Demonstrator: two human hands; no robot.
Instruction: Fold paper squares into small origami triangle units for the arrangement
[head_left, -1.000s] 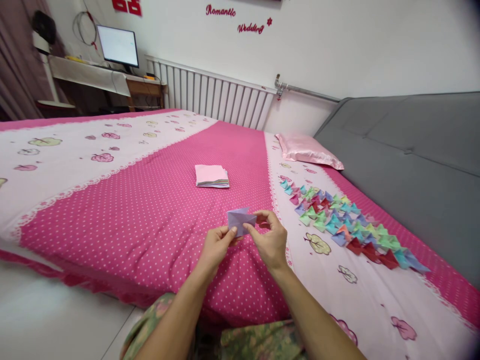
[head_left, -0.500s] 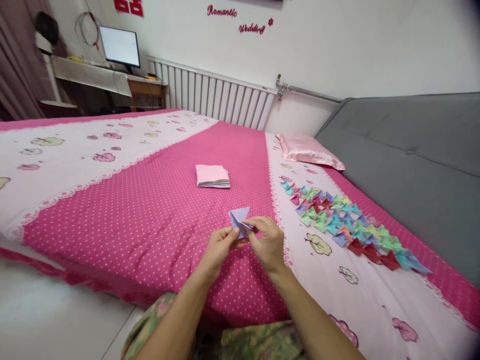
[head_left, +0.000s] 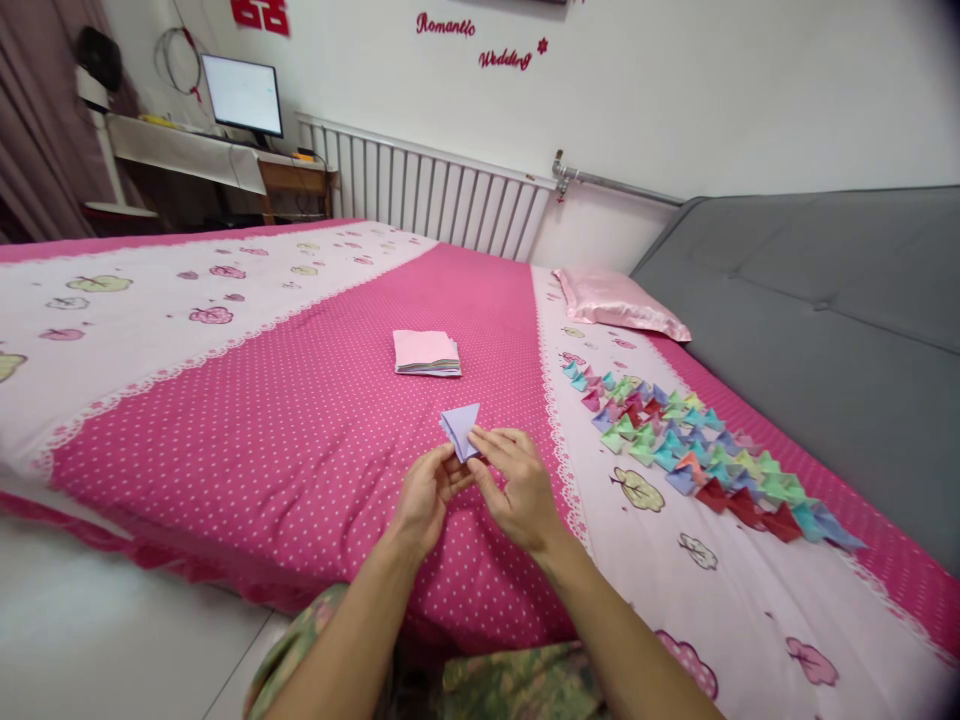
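Pink cloth with white dots covers the middle of the big bed (head_left: 300, 410), and a white radiator (head_left: 427, 190) is by the wall behind it. From far away, I look down through the head camera. I see one small purple folded paper (head_left: 462, 424) held over the near part of the bed, between two hands. My left hand (head_left: 424, 496) has curled fingers, nearly closed, with the low left part of the paper in its grip. My right hand (head_left: 517, 488) makes a small pinch, with its fingertips on the right side of the paper. I cannot tell how hard they press.

I think this paper is very light, so it needs almost no strength. One layer should be thin and bendy, but the folds should make it a bit stiffer. It may slip a little, and it could crease or rip if I squeeze too hard. I would hold it low, near the folds, and leave the pointy top corners alone.

Farther back sits a pile of paper squares (head_left: 424, 350), pink on top. Off to the right lie rows of little folded paper shapes (head_left: 670, 448) in lots of colors.
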